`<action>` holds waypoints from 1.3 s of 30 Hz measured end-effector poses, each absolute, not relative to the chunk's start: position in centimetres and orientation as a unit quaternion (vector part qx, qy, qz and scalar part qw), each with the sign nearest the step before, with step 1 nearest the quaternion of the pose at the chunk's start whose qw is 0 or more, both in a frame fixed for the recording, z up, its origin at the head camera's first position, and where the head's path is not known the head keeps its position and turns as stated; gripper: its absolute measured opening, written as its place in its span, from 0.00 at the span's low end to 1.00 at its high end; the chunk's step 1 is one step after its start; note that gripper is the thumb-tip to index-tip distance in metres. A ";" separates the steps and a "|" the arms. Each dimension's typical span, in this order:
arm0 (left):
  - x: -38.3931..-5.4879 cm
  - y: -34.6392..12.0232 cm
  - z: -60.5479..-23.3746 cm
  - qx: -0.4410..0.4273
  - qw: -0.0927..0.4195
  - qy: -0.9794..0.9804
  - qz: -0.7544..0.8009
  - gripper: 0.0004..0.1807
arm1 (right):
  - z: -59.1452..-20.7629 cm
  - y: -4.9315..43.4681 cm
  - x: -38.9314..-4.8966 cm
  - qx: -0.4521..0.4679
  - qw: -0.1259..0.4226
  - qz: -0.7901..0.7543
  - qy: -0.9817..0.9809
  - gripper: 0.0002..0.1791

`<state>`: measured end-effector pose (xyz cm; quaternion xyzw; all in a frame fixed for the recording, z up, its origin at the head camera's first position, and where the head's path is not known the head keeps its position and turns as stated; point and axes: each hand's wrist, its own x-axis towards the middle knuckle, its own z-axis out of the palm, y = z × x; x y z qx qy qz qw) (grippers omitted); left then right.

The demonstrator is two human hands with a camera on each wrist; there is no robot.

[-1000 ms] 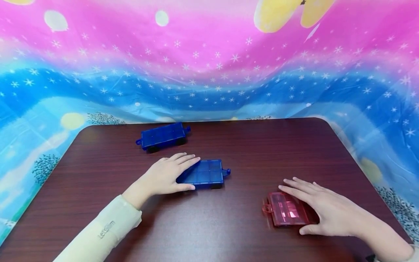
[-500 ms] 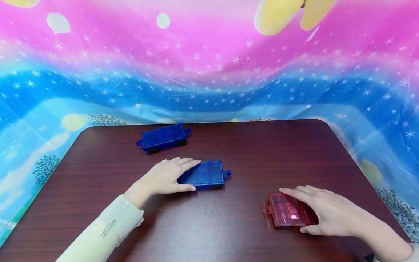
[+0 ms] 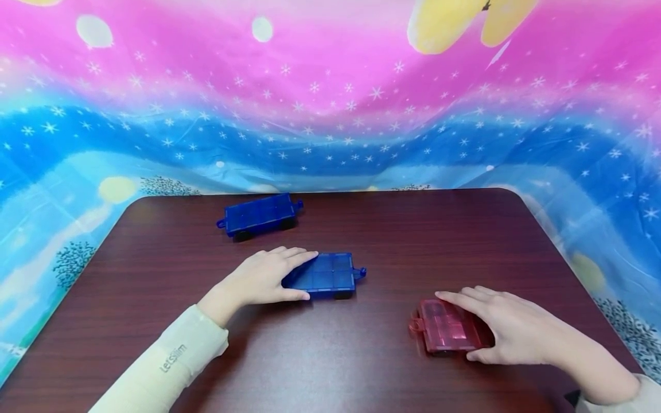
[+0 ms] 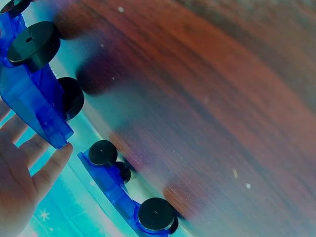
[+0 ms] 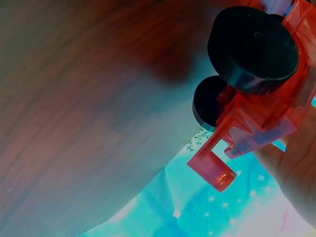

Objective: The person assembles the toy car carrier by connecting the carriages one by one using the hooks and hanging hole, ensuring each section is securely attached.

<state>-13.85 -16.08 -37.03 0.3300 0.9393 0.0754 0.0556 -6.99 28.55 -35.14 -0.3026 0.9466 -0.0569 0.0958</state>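
At mid-table in the head view, my left hand (image 3: 258, 277) holds a translucent blue toy wagon (image 3: 330, 272) by its left end, thumb on the near side and fingers on the far side. A hook coupling sticks out of its right end. My right hand (image 3: 516, 326) grips a translucent red toy wagon (image 3: 449, 326) from the right, fingers along its far edge and thumb at the near one. Its ring coupling (image 3: 416, 325) points left, toward the blue wagon. Black wheels (image 5: 253, 49) show under the red wagon in the right wrist view. My palms cover the wagons' outer ends.
A second blue wagon (image 3: 260, 215) stands near the table's back edge, left of centre, slightly angled. The dark wooden table (image 3: 310, 367) has rounded far corners. A patterned cloth (image 3: 330, 86) hangs behind it and along both sides.
My right fingers have drawn in against the red wagon's far side. The red wagon has shifted slightly left and away from me. My left hand and both blue wagons stay in place.
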 end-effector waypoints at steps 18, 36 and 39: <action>-13.8 -16.0 -37.0 0.325 0.064 0.940 0.086 0.45 | -35.0 25.3 -9.2 -0.329 0.088 -0.051 0.939 0.51; -14.0 -16.0 -37.0 0.326 0.065 0.940 0.081 0.45 | -34.8 22.5 -12.4 -0.317 0.077 -0.063 0.943 0.53; -13.9 -16.0 -36.9 0.323 0.067 0.940 0.082 0.45 | -34.7 22.2 -12.9 -0.319 0.072 -0.066 0.943 0.52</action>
